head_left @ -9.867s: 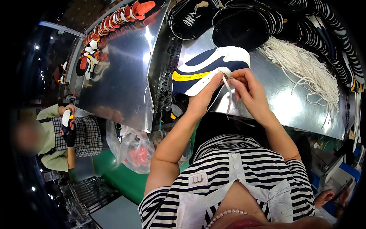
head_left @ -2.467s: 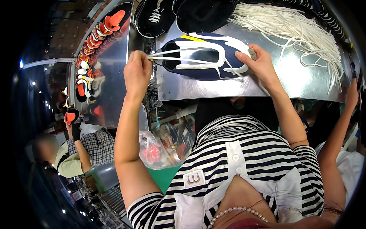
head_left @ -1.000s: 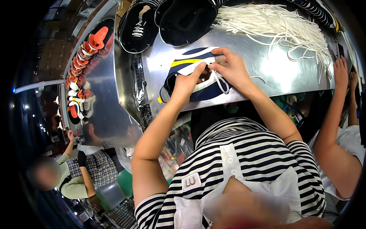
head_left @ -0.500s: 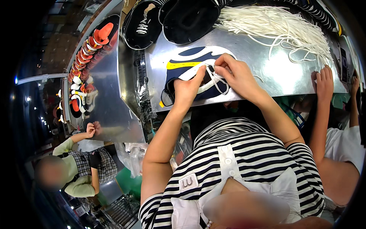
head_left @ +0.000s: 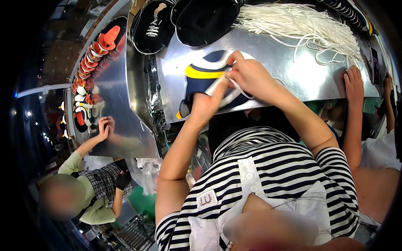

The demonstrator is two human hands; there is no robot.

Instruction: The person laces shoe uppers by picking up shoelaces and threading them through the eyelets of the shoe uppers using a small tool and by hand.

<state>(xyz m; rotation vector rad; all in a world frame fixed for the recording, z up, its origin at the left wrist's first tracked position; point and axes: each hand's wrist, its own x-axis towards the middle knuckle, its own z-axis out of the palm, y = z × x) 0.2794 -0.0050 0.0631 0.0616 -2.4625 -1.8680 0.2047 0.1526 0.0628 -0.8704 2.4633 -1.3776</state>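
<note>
A navy shoe upper [head_left: 200, 85] with white panels and a yellow stripe lies on the metal table. My left hand [head_left: 204, 105] is closed on its near edge, fingers partly inside the upper and thumb pointing up toward the lacing edge. Just right of that thumb, my right hand [head_left: 256, 80] pinches a white shoelace [head_left: 242, 89] close to the upper. The lace loops down below my right fingers. Its tip and the eyelets are hidden by my fingers.
Loose white laces [head_left: 293, 26] form a large pile at the far right. Black shoe uppers [head_left: 205, 23] stand at the back. On the left bench [head_left: 115, 96] is a row of red and white shoe parts [head_left: 86, 65]. A co-worker's hand [head_left: 354, 83] rests at the right edge; another person [head_left: 96, 184] works at left.
My right hand has shifted slightly left and rotated, drawing nearer my left thumb. The lace loop looks narrower, and the upper has tilted a little. The person at left has raised a hand along the bench.
</note>
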